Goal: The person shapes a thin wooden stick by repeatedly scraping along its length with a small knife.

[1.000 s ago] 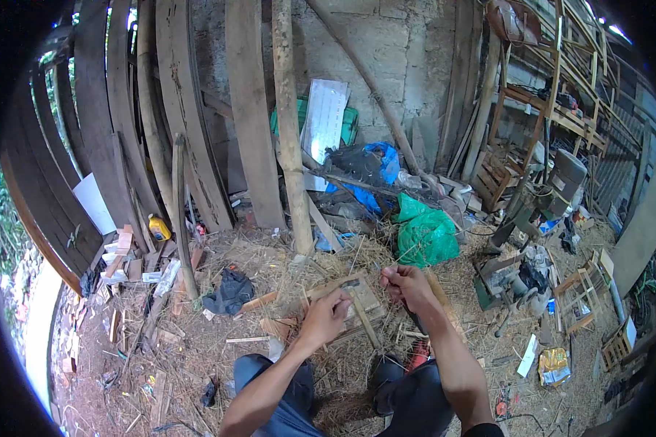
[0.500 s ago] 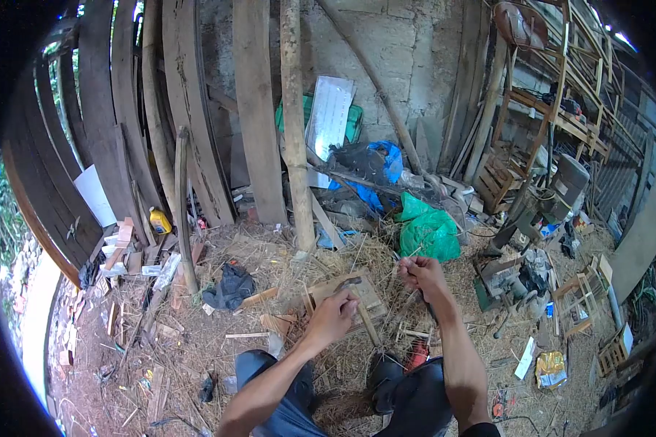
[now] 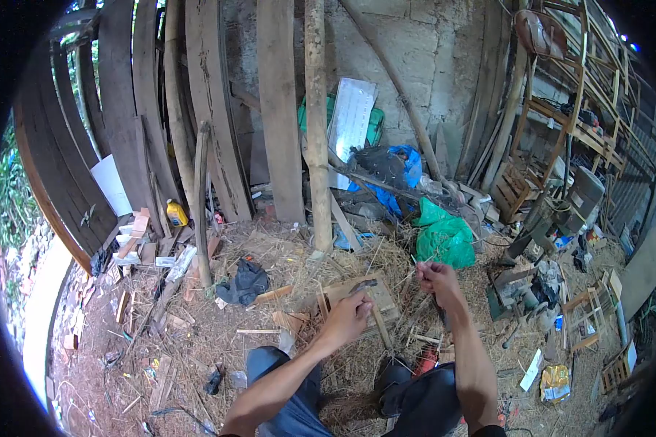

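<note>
Your right hand [image 3: 436, 280] has its thumb and fingertips pressed together on a slim pale sliver [image 3: 415, 258], which pokes out past them toward the upper left; the rest of it is hidden in the grip. Your left hand [image 3: 348, 320] is loosely curled with the back of it toward you, and you cannot tell from here whether it holds anything. Just past it lies a hammer with a dark metal head and a pale wooden handle [image 3: 380, 326], its head over a flat, light-brown wooden panel [image 3: 388, 300] on the ground. Your hands are apart, with part of that panel and some straw-strewn ground showing between them. A crumpled, bright green plastic bag [image 3: 444, 242] bounds the room beyond your right hand, while your blue-grey trouser legs [image 3: 430, 390] edge the near side. Farther left of your left hand is a crumpled black plastic sheet [image 3: 244, 282]. The sliver's long axis slants up and leftward; the hammer's handle runs back toward you, angling slightly right, its head at the far end.
</note>
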### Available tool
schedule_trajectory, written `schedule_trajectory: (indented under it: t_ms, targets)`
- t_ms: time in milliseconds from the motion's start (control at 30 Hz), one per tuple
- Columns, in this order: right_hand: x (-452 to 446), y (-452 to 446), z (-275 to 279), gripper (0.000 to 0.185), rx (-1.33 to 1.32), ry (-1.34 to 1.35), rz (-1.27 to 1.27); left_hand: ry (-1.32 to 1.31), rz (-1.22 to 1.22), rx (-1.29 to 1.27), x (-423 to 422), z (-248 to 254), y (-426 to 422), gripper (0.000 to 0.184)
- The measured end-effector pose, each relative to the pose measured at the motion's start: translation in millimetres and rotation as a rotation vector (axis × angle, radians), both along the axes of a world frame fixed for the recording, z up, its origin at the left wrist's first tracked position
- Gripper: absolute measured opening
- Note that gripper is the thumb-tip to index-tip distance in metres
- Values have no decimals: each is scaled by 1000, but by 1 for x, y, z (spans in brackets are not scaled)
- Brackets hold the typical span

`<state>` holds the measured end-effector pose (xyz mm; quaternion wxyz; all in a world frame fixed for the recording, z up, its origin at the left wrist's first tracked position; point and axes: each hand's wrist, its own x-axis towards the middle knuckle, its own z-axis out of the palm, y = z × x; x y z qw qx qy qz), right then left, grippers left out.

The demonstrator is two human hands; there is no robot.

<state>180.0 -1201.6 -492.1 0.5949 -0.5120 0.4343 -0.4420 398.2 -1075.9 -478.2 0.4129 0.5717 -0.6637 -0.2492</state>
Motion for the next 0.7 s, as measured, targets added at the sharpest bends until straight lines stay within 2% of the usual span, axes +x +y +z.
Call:
schedule_trajectory:
  t_ms: [33,67,133,200,300,433,533,633,700]
  targets:
    - [-4,-3,4,18,19,-67,91,-11,0,-119,-3,-2,-3,11]
    - [3,0,-1,16,3,15,1,-2,-4,-130,-5,-3,-6,11]
    - [9,9,-7,15,3,-4,72,-16,3,61,-1,0,-3,11]
    - [6,-2,-6,15,-7,-27,161,3,16,49,6,1,-6,12]
    - [-42,-33,-6,21,-94,-169,-219,25,8,21,15,2,3,12]
    - [-35,-9,-2,22,24,-157,-260,115,5,-89,18,-9,-6,11]
    - [-21,3,5,23,-54,-125,-202,147,9,57,18,-11,-12,9]
    - [-12,11,18,30,-102,52,-223,162,26,34,16,-5,-11,7]
    - [-8,9,22,29,-130,0,-217,153,20,21,16,-8,-11,6]
